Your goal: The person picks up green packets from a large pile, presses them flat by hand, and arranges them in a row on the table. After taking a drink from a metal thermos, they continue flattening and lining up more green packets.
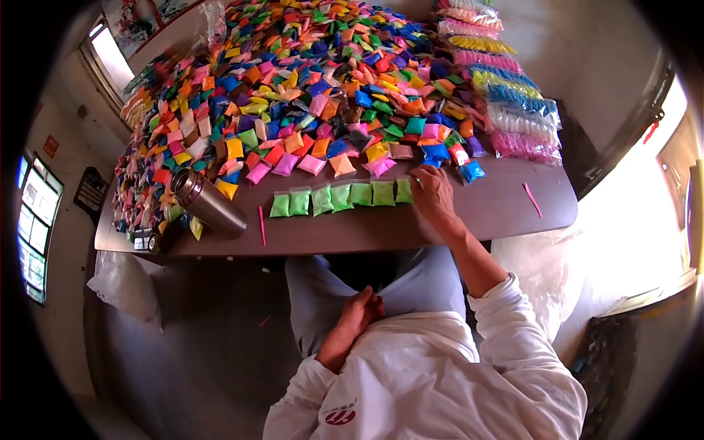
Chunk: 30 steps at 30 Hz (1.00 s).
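Observation:
Several light green packets (pixel 340 196) lie side by side in a row near the table's front edge. My right hand (pixel 434 192) is at the right end of this row, beside the last green packet (pixel 403 191); its fingers point down at the table, and whatever lies under them is hidden. Just beyond that hand are blue packets (pixel 435 153). My left hand (pixel 364 306) rests in my lap below the table edge, its fingers curled; what it may hold is too small to make out.
A large heap of colourful packets (pixel 293 88) covers the back and left of the table (pixel 330 232). A steel flask (pixel 209 202) leans at the left. Bagged coloured pieces (pixel 517 117) are stacked at the right. Pink strips (pixel 262 226) lie near both ends.

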Tool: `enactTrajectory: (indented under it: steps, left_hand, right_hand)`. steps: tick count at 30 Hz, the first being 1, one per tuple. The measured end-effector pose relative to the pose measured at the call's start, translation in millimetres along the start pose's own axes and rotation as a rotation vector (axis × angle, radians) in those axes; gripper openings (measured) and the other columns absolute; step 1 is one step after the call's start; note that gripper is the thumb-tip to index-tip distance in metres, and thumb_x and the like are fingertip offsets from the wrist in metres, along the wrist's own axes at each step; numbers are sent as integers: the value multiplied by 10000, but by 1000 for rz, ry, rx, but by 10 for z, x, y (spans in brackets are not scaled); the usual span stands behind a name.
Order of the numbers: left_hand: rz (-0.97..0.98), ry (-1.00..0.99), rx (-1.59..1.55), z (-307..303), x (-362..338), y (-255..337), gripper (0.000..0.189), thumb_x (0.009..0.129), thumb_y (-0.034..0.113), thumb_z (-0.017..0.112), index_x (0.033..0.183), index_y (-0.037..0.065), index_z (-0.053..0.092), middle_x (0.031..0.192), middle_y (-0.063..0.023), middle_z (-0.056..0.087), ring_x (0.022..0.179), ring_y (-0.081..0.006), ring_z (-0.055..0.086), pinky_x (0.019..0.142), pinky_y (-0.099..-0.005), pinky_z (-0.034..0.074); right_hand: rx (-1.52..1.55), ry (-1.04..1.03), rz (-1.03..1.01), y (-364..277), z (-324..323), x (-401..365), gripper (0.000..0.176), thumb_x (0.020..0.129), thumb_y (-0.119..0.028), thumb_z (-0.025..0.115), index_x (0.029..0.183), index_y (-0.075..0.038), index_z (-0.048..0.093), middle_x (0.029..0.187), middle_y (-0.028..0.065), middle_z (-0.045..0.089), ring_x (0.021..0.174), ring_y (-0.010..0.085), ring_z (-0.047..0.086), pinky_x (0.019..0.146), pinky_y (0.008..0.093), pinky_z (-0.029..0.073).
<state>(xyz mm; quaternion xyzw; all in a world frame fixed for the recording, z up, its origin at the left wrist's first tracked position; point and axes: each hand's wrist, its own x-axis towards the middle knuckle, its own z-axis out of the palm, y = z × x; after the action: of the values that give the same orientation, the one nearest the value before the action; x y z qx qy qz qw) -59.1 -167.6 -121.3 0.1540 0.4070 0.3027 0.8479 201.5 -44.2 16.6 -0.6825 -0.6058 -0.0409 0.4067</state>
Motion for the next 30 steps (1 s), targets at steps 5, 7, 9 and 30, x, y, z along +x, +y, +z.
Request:
enactTrajectory:
  steps: [5, 7, 9, 30]
  left_hand:
    - [-30, -40, -53, -44, 58, -7, 317, 890, 353, 616, 755, 73, 554, 792, -123, 633, 706, -244, 604, 665, -377, 508]
    - [-63, -70, -51, -89, 78, -13, 314, 893, 366, 613, 759, 90, 548, 839, -101, 635, 739, -235, 596, 707, -381, 502]
    - [-55, -68, -41, -104, 80, -20, 315, 895, 367, 611, 758, 91, 547, 838, -100, 635, 739, -236, 596, 704, -382, 503]
    - [-57, 16, -36, 1, 31, 30, 299, 904, 338, 602, 771, 75, 551, 790, -117, 640, 690, -239, 610, 656, -382, 531]
  right_hand:
    - [50, -41, -47, 11, -13, -109, 158, 800, -136, 620, 937, -74, 669, 1015, 89, 625, 973, 310, 564, 839, 400, 459]
    - [51, -51, -33, 12, -15, -171, 166, 797, -149, 628, 937, -71, 672, 1024, 99, 626, 986, 312, 564, 847, 403, 460]
    - [58, -54, -28, 49, 7, -219, 168, 792, -148, 640, 930, -59, 675, 1031, 106, 629, 985, 313, 569, 848, 400, 464]
    - [186, -26, 52, 55, 64, -337, 177, 798, -171, 635, 936, -72, 684, 1045, 90, 632, 979, 301, 577, 848, 393, 469]
